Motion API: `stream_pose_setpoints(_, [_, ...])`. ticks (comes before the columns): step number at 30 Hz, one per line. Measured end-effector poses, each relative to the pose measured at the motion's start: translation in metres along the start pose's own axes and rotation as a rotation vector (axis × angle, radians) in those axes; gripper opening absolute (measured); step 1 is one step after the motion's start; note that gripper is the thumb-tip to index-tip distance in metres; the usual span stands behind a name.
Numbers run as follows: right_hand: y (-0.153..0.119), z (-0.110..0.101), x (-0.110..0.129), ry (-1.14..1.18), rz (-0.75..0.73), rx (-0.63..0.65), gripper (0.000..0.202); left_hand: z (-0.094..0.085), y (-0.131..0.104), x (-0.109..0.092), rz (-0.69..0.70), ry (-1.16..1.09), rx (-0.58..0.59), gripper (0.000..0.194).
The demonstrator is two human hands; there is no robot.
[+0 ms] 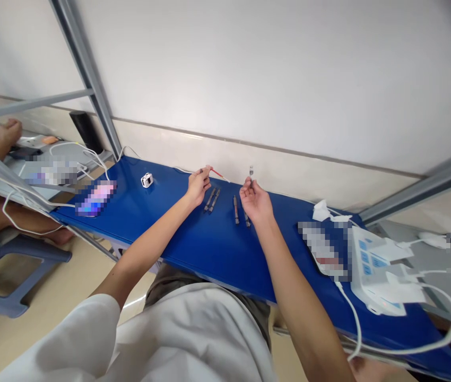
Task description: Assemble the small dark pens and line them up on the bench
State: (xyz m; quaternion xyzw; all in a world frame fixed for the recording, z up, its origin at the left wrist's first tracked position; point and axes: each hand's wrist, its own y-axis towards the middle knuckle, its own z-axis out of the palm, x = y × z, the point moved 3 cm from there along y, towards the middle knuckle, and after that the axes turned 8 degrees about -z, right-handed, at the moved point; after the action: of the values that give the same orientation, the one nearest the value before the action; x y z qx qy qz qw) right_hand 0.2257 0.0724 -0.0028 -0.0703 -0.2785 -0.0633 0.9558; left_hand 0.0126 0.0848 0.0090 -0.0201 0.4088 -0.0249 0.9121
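Note:
Above the blue tabletop [193, 239], my left hand [198, 187] is closed on a thin red pen refill [218, 173], whose pale tip points right. My right hand [256, 200] is raised a little to its right, fingers pinched on a small clear-and-grey pen part [251, 172] that stands upright. A gap separates the two pieces. Two dark pens [213, 201] lie side by side close to my left hand. Below my right hand lies another dark pen [236, 210], with one more [246, 218] partly hidden behind that hand.
A small white device [146, 180] and a lit phone [96, 198] lie at the left. To the right are another phone [323, 249], a white power strip [374, 270] and looping cables. Metal posts [86, 69] frame the desk. Another person's hand [8, 132] shows far left.

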Motion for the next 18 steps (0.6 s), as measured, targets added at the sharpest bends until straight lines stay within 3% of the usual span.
stream_pose_setpoints(18, [-0.0035,-0.0031,-0.0025,-0.119,-0.011,0.067,0.014,0.0037,-0.0042,-0.0006,-0.032,-0.015,-0.017,0.025])
